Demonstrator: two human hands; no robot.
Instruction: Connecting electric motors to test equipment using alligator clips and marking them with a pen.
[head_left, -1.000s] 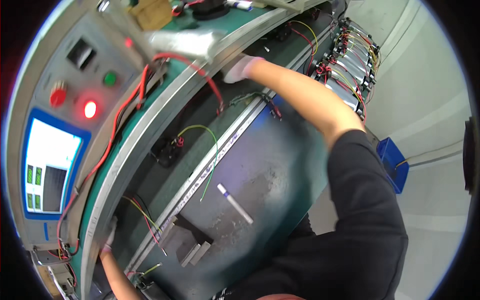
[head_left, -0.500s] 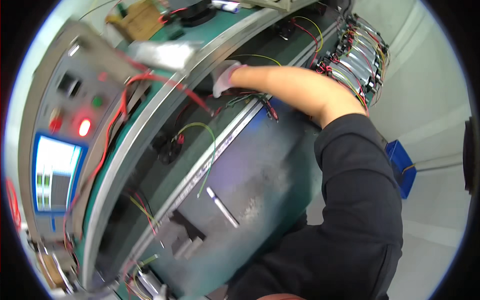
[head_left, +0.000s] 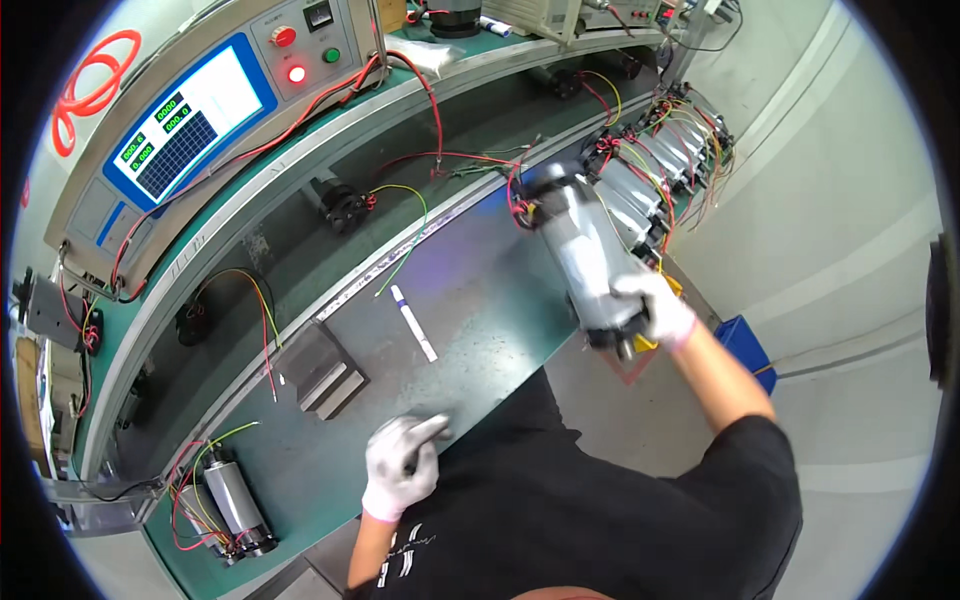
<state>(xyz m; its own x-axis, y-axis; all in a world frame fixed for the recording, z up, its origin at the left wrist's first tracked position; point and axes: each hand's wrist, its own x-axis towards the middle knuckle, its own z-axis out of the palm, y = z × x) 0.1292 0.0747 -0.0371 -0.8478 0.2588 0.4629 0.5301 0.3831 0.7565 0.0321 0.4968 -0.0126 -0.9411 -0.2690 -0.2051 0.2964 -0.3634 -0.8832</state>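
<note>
My right hand [head_left: 657, 308], in a white glove, grips a silver cylindrical motor [head_left: 585, 250] near its lower end. The motor has black end caps and is tilted above the right part of the green bench [head_left: 480, 345]; red wires show at its upper end. In a matching glove, my left hand [head_left: 400, 468] hovers at the bench's front edge with fingers loosely bent and apart, and no object shows in it. Between the hands and the shelf lies a white marker pen [head_left: 414, 323]. Left of the pen stands a dark grey block [head_left: 322, 370] with a notch.
More wired motors [head_left: 630, 195] line the bench's right end, and two [head_left: 232, 495] lie at the left end. A tester with a screen [head_left: 190, 120] stands on the upper shelf, red leads [head_left: 438, 120] hanging from it. A blue bin [head_left: 745, 350] is at the right.
My right arm has drawn back from under the shelf, and its hand now holds a motor at the right. My left hand has come into view. The whole view has turned.
</note>
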